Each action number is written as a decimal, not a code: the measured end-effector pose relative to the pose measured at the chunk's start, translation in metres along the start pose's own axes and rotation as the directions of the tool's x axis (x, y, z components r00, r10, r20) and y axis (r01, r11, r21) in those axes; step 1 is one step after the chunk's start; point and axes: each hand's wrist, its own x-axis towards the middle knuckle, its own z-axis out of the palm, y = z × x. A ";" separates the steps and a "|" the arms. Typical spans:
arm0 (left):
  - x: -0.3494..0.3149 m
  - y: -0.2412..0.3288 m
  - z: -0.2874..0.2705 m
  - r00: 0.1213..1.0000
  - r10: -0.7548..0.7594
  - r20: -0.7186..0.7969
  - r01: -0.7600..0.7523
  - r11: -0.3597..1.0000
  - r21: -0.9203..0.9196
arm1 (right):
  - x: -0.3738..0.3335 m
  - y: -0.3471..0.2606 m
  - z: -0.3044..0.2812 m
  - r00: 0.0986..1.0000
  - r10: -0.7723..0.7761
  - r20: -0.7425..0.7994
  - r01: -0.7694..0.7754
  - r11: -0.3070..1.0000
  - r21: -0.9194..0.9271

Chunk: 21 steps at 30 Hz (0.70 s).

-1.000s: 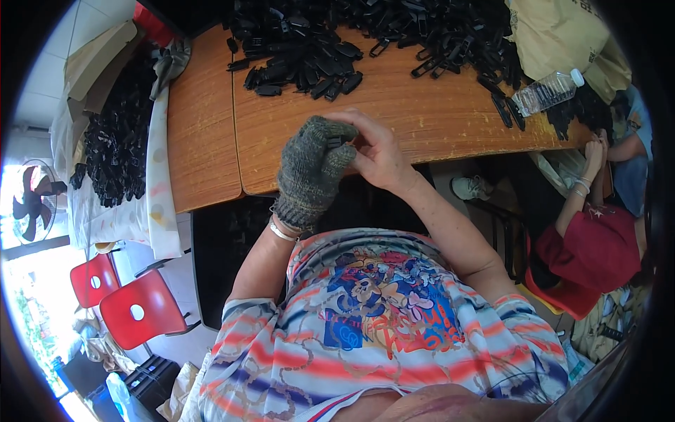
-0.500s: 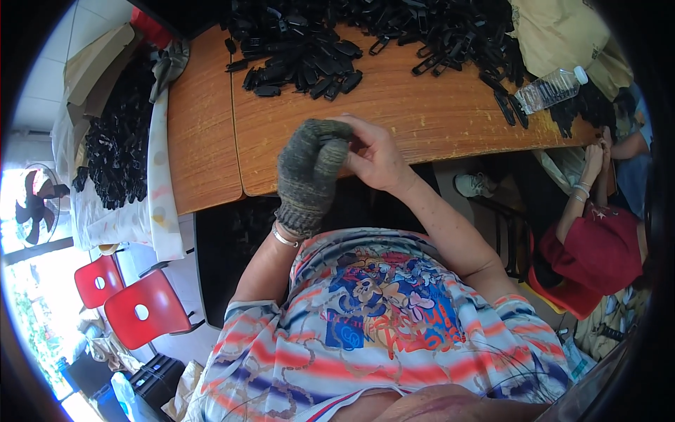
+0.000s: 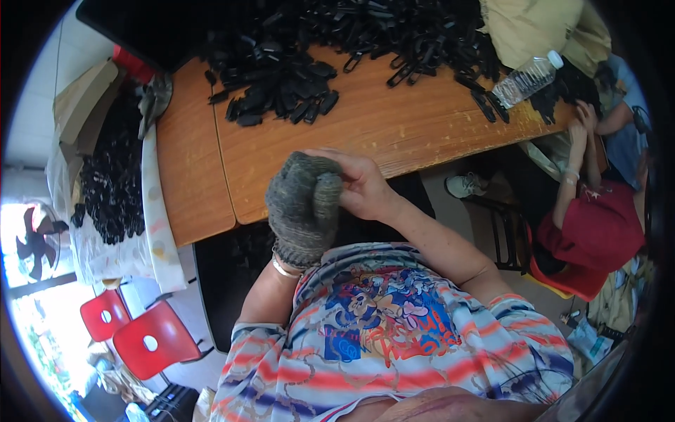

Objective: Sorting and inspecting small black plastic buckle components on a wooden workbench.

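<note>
At the near edge of the table point(image 3: 394, 119), gloved left hand point(image 3: 304, 204) and bare right hand point(image 3: 365, 188) curl together — anything gripped is hidden. Black pieces point(image 3: 285, 91) lie farther across — nearer the left hand, some slanting lengthwise away.

Just beyond the left hand point(image 3: 304, 211) my feed shows a wood-grain tabletop point(image 3: 264, 169), a seam crossing it and its near edge scuffed toward the right. Well to that hand's left I make out a pale wall point(image 3: 31, 119), a dark fan point(image 3: 42, 239) and, nearer me, two red chairs point(image 3: 176, 341) beside a glaring bright opening point(image 3: 31, 330) with greenery showing. Right of the right hand point(image 3: 365, 188), I see greyish floor point(image 3: 470, 218).
</note>
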 end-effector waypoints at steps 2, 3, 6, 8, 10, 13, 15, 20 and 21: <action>0.002 -0.007 0.005 0.994 -0.107 0.029 0.109 0.992 -0.068 | 0.001 0.001 0.001 0.986 0.168 0.006 -0.166 0.967 0.194; 0.001 -0.015 0.008 0.973 -0.222 0.058 0.228 0.966 -0.119 | 0.002 0.002 -0.005 0.986 0.168 -0.006 -0.164 0.968 0.189; 0.007 -0.039 0.004 0.981 -0.159 0.115 0.171 0.981 -0.096 | 0.016 0.006 -0.036 0.894 0.428 0.133 -0.421 0.904 -0.079; 0.015 -0.049 -0.003 0.888 -0.407 0.213 0.459 0.781 -0.423 | 0.025 0.010 -0.074 0.979 0.028 0.201 0.101 0.792 -0.601; 0.034 -0.059 -0.008 0.858 -0.482 0.180 0.514 0.786 -0.345 | 0.035 0.010 -0.117 0.998 -0.047 0.052 0.068 0.471 -0.879; 0.057 -0.072 -0.001 0.895 -0.437 0.086 0.445 0.889 -0.112 | 0.045 0.009 -0.157 0.995 0.001 -0.101 -0.099 0.208 -0.973; 0.066 -0.082 0.003 0.945 -0.305 0.119 0.267 0.928 0.262 | 0.052 0.016 -0.167 0.998 0.057 -0.013 -0.014 0.029 -0.999; 0.080 -0.088 0.017 0.881 -0.406 0.244 0.101 0.663 0.742 | 0.068 0.027 -0.170 0.987 0.082 0.137 0.148 -0.147 -0.978; 0.079 -0.090 0.016 0.874 -0.425 0.234 0.107 0.640 0.761 | 0.073 0.025 -0.168 0.979 0.168 0.117 0.146 -0.169 -0.975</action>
